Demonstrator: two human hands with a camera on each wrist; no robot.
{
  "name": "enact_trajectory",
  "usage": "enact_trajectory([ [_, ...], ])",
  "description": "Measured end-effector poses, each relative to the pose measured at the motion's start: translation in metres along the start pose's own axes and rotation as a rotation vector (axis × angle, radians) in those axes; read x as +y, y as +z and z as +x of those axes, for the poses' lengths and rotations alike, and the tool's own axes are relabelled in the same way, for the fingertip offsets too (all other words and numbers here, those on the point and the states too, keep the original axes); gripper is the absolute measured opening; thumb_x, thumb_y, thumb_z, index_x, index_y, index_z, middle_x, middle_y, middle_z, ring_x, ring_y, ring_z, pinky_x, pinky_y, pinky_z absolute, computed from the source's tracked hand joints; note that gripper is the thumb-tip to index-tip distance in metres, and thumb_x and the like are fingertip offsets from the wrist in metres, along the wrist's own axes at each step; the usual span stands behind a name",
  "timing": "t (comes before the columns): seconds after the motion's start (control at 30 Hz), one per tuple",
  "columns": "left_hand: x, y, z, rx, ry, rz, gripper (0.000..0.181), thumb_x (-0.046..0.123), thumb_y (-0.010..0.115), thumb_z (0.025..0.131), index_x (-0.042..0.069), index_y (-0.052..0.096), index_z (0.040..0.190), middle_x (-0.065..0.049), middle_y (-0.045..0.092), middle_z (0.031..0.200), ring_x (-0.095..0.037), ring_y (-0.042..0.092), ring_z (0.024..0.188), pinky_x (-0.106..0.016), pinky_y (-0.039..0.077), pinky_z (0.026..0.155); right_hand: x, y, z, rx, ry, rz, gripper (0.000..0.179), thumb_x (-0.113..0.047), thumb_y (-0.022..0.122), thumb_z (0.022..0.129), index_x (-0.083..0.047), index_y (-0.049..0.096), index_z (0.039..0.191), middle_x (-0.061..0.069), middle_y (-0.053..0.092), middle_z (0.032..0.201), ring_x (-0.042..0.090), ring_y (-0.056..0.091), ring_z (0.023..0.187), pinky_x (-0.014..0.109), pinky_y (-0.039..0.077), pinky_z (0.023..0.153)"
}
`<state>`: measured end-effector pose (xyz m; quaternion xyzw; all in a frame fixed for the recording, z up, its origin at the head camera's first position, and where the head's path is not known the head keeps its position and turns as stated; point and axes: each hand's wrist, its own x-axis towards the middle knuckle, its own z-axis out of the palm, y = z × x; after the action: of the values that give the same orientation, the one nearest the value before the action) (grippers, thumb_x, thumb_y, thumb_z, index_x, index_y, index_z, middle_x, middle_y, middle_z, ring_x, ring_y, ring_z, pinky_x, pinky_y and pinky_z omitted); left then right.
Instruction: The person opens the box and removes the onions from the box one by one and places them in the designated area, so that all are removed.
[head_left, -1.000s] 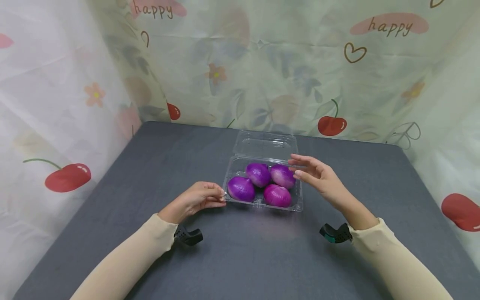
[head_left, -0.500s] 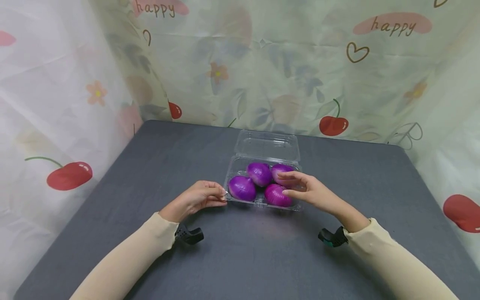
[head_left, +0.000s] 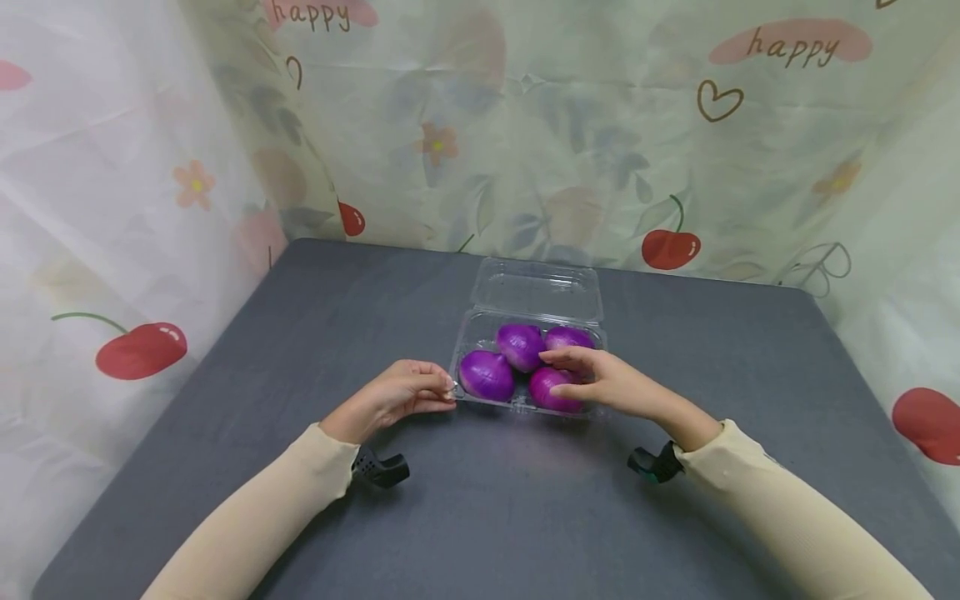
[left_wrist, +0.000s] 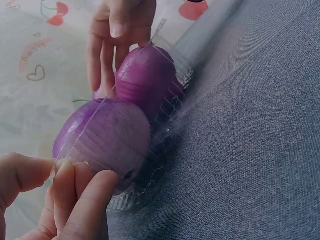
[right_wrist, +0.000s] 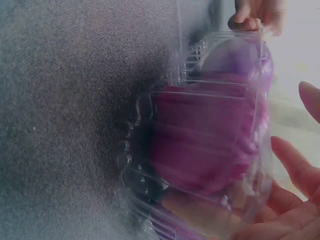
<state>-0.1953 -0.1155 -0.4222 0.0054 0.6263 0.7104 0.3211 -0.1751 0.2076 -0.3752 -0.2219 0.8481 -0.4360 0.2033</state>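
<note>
A clear plastic clamshell box (head_left: 467, 332) stands with its lid folded back, holding several peeled red onions. My left hand (head_left: 405, 390) pinches the box's front left corner between thumb and fingers, beside the front left onion (head_left: 487, 377). My right hand (head_left: 611, 382) reaches over the right side, fingers spread and slightly bent around the front right onion (head_left: 546, 388). In the left wrist view, its thumb is above that onion (left_wrist: 145, 75) and its fingers lie behind. The back left onion (head_left: 521, 346) shows fully; the back right onion (head_left: 570, 337) is partly hidden by the right hand.
The raised lid (head_left: 536, 289) lies behind the box on a dark grey table (head_left: 480, 517). A patterned curtain (head_left: 487, 125) encloses the table's back and sides. Black wrist devices (head_left: 382, 469) sit below both hands.
My right hand has moved left and down, from the back right onion to over the front right one. The left hand keeps its pinch on the box corner, and the onions have not moved.
</note>
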Motion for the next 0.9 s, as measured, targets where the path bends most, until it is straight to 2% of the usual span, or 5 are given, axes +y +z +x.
enact_trajectory([
  [0.17, 0.001, 0.001, 0.0, -0.001, 0.0, -0.005, 0.014, -0.003, 0.054, 0.093, 0.003, 0.063, 0.084, -0.006, 0.067, 0.076, -0.015, 0.068, 0.073, -0.034, 0.061, 0.082, -0.003, 0.003, 0.002, 0.0, 0.026, -0.066, 0.059, -0.03, 0.071, 0.088, -0.011, 0.05, 0.14, 0.012, 0.05, 0.143, 0.031, 0.044, 0.131, 0.048, 0.047, 0.104],
  [0.4, 0.003, 0.0, -0.001, -0.001, -0.001, 0.002, 0.014, -0.003, 0.055, 0.093, 0.004, 0.063, 0.084, -0.006, 0.067, 0.077, -0.015, 0.068, 0.074, -0.034, 0.061, 0.082, -0.003, 0.005, 0.005, 0.002, 0.026, -0.164, 0.055, -0.025, 0.073, 0.087, -0.01, 0.054, 0.137, 0.012, 0.051, 0.139, 0.027, 0.049, 0.119, 0.035, 0.052, 0.09],
  [0.6, 0.002, 0.0, -0.001, -0.014, 0.004, -0.007, 0.015, -0.003, 0.055, 0.092, 0.004, 0.063, 0.083, -0.006, 0.067, 0.076, -0.014, 0.068, 0.074, -0.034, 0.061, 0.083, -0.003, 0.007, 0.01, -0.029, 0.035, -0.213, 0.057, -0.026, 0.073, 0.087, -0.011, 0.052, 0.138, 0.013, 0.052, 0.138, 0.026, 0.053, 0.112, 0.035, 0.053, 0.087],
  [0.9, -0.001, -0.002, 0.001, -0.019, 0.003, -0.013, 0.016, -0.004, 0.054, 0.093, 0.004, 0.063, 0.082, -0.006, 0.067, 0.076, -0.014, 0.068, 0.074, -0.033, 0.061, 0.082, -0.003, 0.01, 0.014, -0.056, 0.031, -0.219, 0.055, -0.03, 0.071, 0.088, -0.013, 0.051, 0.137, 0.009, 0.057, 0.131, 0.02, 0.056, 0.107, 0.035, 0.052, 0.087],
])
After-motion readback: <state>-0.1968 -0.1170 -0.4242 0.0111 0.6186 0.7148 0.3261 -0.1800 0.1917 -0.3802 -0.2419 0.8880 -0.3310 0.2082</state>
